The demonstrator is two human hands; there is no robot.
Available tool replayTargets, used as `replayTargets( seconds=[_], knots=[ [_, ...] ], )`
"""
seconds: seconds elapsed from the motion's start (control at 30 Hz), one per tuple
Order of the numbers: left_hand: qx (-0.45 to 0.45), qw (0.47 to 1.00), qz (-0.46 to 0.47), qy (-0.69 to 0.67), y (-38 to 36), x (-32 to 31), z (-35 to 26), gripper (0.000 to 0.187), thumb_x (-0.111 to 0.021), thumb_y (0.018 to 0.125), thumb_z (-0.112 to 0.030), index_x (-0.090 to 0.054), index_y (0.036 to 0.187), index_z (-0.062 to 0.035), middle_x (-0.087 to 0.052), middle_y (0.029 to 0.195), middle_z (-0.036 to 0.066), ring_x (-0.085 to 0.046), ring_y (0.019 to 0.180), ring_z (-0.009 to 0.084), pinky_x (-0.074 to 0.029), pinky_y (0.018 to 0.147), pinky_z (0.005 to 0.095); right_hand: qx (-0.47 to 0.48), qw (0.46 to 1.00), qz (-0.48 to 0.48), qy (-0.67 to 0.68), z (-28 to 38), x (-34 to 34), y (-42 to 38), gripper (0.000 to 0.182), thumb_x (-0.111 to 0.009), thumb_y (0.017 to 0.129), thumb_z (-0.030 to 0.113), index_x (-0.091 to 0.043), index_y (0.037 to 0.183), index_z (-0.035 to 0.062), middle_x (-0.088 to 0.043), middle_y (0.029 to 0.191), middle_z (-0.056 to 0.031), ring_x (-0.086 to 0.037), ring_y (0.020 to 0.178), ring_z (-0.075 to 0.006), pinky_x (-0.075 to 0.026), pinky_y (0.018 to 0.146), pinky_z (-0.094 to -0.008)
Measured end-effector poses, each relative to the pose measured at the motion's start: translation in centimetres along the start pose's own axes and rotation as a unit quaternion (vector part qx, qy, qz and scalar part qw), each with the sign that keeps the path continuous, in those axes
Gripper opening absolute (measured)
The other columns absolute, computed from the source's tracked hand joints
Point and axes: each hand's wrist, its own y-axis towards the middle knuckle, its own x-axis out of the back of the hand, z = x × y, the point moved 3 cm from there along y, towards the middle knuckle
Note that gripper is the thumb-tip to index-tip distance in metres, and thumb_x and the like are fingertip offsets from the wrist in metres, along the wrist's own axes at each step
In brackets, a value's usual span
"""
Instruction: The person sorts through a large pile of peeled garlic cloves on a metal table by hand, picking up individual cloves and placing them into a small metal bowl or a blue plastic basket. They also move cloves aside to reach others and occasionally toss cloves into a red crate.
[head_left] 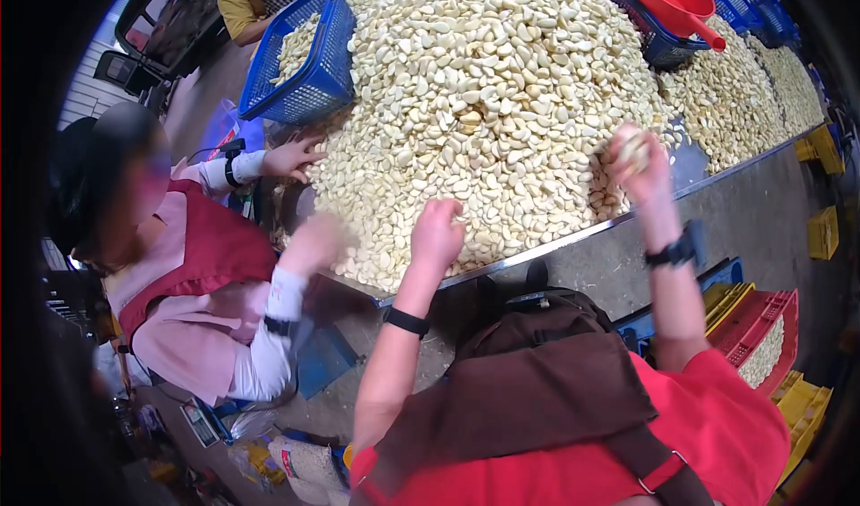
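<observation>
Clock as seen, wearer at 6. Pale clove-like pieces [502, 76] heaped on the bench [688, 173], centre up to 12, right out to the front edge. Left hand [438, 235] near centre, at the heap close to that edge: fingers curled in, can't tell if it's pinching anything. Right hand [640, 166] at 2, blurred, fingers closed round some pieces, by the heap's right flank. Just past it, gap with metal showing, then second heap [730, 94]. Tight at 9: co-worker's hands [294, 158] at the left edge. Blue basket [300, 94] at 11, red scoop [672, 0] between 1 and 2. Floor [761, 215] strip at 3, bench to yellow crates [821, 234].
</observation>
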Motion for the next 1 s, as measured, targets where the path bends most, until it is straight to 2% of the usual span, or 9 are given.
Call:
replayTargets(
  seconds=[0.07,0.13,0.23,0.3,0.37,0.67,0.8,0.87,1.0],
  knots=[
    [0.011,0.993,0.105,0.059,-0.7,-1.4,0.6,0.019,-0.061,0.075,-0.008,-0.059,0.094,-0.0095,-0.057,0.092,0.014,-0.059,0.086,0.0341,-0.049,0.073,0.0413,0.191,0.981,-0.001,0.044,12.9,-0.2,3.8,0.057,-0.030,0.096,0.050,-0.037,0.126,0.0019,-0.053,0.114,-0.0216,-0.058,0.104,-0.0328,-0.051,0.088,-0.0510],
    [0.040,0.985,0.144,0.082,-1.0,-2.1,0.3,0.021,-0.061,0.074,-0.009,-0.057,0.095,-0.0113,-0.057,0.091,0.014,-0.059,0.084,0.0356,-0.048,0.073,0.0446,0.312,0.931,-0.187,-0.006,15.6,-5.8,0.9,0.070,-0.028,0.095,0.055,-0.016,0.139,0.0030,-0.031,0.137,-0.0285,-0.034,0.130,-0.0398,-0.032,0.103,-0.0624],
    [0.049,0.983,0.134,0.112,-1.0,-2.5,0.8,0.023,-0.059,0.074,-0.007,-0.056,0.096,-0.0116,-0.058,0.091,0.014,-0.059,0.083,0.0364,-0.048,0.071,0.0449,0.338,0.921,-0.193,-0.020,14.5,-3.7,1.4,0.077,-0.027,0.094,0.058,0.002,0.143,0.0055,-0.010,0.147,-0.0282,-0.009,0.139,-0.0405,-0.021,0.105,-0.0661],
    [0.052,0.983,0.127,0.124,-1.4,-2.9,1.8,0.024,-0.055,0.074,-0.005,-0.055,0.097,-0.0120,-0.058,0.091,0.015,-0.059,0.083,0.0372,-0.048,0.070,0.0458,0.241,0.954,-0.108,-0.139,9.5,-1.8,2.4,0.050,-0.044,0.095,0.038,-0.037,0.131,0.0037,-0.036,0.135,-0.0283,-0.042,0.123,-0.0364,-0.037,0.100,-0.0595],
    [0.046,0.986,0.121,0.105,-1.4,-2.9,2.6,0.025,-0.052,0.074,-0.004,-0.054,0.098,-0.0122,-0.058,0.091,0.015,-0.059,0.083,0.0375,-0.048,0.070,0.0464,0.084,0.973,-0.002,-0.214,2.3,-1.2,1.8,0.028,-0.050,0.093,0.018,-0.055,0.111,-0.0021,-0.063,0.090,-0.0181,-0.063,0.076,-0.0214,-0.058,0.071,-0.0325],
    [0.152,0.982,0.111,0.025,-0.2,-1.9,1.6,0.023,-0.056,0.073,-0.013,-0.054,0.095,-0.0095,-0.057,0.085,0.015,-0.059,0.077,0.0326,-0.048,0.067,0.0432,-0.134,0.934,0.122,-0.308,-13.5,-2.3,-2.0,0.029,-0.046,0.097,0.023,-0.054,0.110,-0.0014,-0.065,0.085,-0.0137,-0.065,0.063,-0.0164,-0.054,0.054,-0.0254],
    [0.011,0.983,0.022,-0.184,1.0,-0.3,-7.1,0.023,-0.065,0.075,-0.010,-0.060,0.097,-0.0040,-0.052,0.074,0.003,-0.048,0.061,0.0111,-0.042,0.055,0.0254,-0.183,0.959,0.068,-0.207,-15.8,-3.0,-3.5,0.038,-0.039,0.099,0.033,-0.053,0.111,0.0000,-0.065,0.094,-0.0138,-0.066,0.076,-0.0214,-0.056,0.068,-0.0345],
    [-0.036,0.972,0.010,-0.232,1.4,-0.8,-9.8,0.034,-0.069,0.075,-0.015,-0.061,0.107,-0.0042,-0.058,0.090,0.009,-0.056,0.073,0.0183,-0.048,0.067,0.0272,-0.168,0.983,0.014,-0.070,-16.3,-3.1,-2.9,0.037,-0.036,0.099,0.033,-0.053,0.108,0.0012,-0.064,0.095,-0.0120,-0.064,0.081,-0.0249,-0.054,0.078,-0.0413],
    [-0.039,0.986,0.025,-0.162,0.5,-0.7,-6.6,0.030,-0.067,0.077,-0.025,-0.064,0.101,-0.0061,-0.059,0.093,0.011,-0.061,0.077,0.0218,-0.050,0.068,0.0295,-0.181,0.981,0.007,-0.064,-8.9,1.2,-0.9,0.016,-0.052,0.091,0.018,-0.055,0.099,0.0054,-0.057,0.076,-0.0060,-0.053,0.060,-0.0133,-0.040,0.046,-0.0215]
  ],
)
